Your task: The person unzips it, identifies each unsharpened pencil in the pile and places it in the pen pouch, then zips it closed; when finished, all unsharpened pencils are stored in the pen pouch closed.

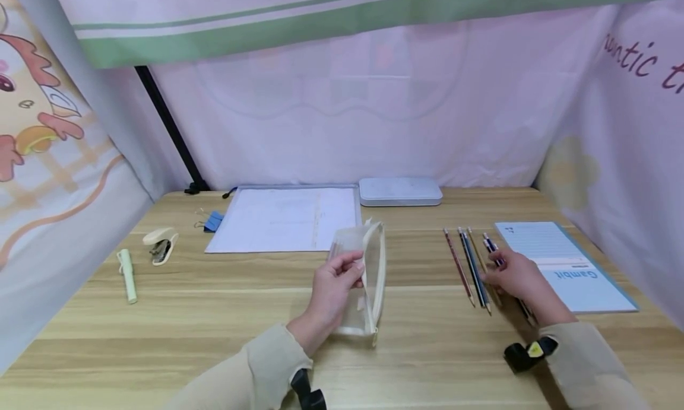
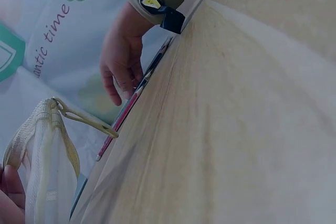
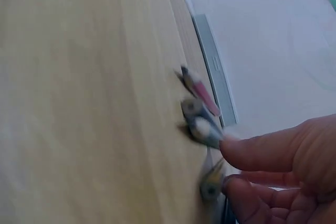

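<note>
My left hand [image 1: 332, 291] grips the side of a translucent zip pouch [image 1: 350, 309] with thumb and fingers. Its cream-edged mouth gapes to the right, and a zip pull [image 2: 86, 119] sticks out in the left wrist view. Over a row of pencils lies my right hand [image 1: 515, 273], fingers bent downward around the yellow pencil [image 1: 474, 244]. Whether they pinch it cannot be made out. Left of this hand lie a red pencil [image 1: 458, 267] and dark blue pencils [image 1: 472, 264]. Striped pencils [image 1: 490, 245] pass partly hidden beneath the hand.
A light-blue notebook [image 1: 593, 291] lies at the right. Behind are a white sheet on a clipboard [image 1: 283, 220] and a pale flat case [image 1: 401, 192]. Blue binder clips [image 1: 214, 221], a stapler [image 1: 160, 244] and a light-green pen [image 1: 128, 276] sit at the left. Fabric curtains enclose the table.
</note>
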### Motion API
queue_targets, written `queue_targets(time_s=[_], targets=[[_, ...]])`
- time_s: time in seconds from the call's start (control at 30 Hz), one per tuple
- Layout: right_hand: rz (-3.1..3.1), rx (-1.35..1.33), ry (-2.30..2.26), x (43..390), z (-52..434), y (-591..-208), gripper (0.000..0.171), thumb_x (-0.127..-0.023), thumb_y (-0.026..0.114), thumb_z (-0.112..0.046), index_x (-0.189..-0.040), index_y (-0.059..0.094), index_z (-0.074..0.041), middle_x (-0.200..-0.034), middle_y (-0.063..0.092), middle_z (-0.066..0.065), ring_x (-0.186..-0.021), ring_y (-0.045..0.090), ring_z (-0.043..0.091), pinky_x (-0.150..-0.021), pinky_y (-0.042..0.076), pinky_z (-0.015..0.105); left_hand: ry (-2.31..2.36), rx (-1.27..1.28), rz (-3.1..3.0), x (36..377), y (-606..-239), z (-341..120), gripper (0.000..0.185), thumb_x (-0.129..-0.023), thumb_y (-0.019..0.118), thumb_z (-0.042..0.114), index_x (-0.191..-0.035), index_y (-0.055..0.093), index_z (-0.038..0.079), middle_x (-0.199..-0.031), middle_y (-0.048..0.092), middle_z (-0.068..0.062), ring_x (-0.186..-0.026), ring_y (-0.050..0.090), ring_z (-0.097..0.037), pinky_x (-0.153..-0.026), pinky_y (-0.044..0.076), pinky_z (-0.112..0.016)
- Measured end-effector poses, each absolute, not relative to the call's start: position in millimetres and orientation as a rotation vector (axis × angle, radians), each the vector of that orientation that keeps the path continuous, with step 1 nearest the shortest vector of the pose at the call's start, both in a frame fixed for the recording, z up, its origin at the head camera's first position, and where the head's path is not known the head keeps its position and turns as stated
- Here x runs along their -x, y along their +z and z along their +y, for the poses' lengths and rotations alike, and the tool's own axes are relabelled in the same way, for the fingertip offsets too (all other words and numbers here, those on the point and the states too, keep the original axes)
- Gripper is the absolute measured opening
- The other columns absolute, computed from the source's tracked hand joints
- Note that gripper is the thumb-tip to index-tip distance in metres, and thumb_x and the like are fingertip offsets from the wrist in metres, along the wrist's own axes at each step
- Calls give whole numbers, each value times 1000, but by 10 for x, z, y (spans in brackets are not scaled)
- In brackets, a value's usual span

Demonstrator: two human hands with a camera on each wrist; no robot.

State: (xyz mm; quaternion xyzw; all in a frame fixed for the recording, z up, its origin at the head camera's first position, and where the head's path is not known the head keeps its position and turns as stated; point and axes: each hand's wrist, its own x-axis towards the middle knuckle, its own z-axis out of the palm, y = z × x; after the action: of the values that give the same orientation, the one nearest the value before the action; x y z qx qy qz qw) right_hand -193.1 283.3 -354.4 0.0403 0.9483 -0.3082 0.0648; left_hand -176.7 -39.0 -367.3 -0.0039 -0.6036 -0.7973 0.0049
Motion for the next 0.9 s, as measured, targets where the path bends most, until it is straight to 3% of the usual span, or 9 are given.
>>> queue_targets(time_s=[0.27,0.47,0.67,0.9], targets=[[2778,-227,-837,2016,2848,-3508,53,-80,69,-13,-120,45,11,-89,55,20,-62,56,16,-57,49,29,-2498,9,-1890,1758,-3682,-397,28,-83,59,-8,-111,58,-12,-75,56,2,-66,53,-6,-59,50,-16],[2791,-228,-782,2046,2856,-3489,56,-76,64,-14,-121,45,13,-80,57,14,-61,56,16,-56,46,30,-2499,11,-1889,1759,-3680,-403,29,-84,59,-7,-112,57,-13,-76,56,1,-67,53,-6,-59,50,-16],[2765,-269,-1079,1975,2833,-3536,58,-79,63,-13,-127,40,11,-82,58,11,-62,57,15,-55,49,30,-2496,12,-1896,1754,-3686,-408,29,-84,59,-6,-112,57,-13,-77,56,1,-67,53,-7,-60,51,-16],[2659,-185,-1478,1912,2585,-3535,59,-83,60,-9,-133,36,10,-73,63,1,-63,59,10,-60,55,27,-2489,16,-1894,1748,-3678,-407,29,-84,59,-6,-112,57,-13,-76,56,1,-67,53,-6,-59,50,-16]])
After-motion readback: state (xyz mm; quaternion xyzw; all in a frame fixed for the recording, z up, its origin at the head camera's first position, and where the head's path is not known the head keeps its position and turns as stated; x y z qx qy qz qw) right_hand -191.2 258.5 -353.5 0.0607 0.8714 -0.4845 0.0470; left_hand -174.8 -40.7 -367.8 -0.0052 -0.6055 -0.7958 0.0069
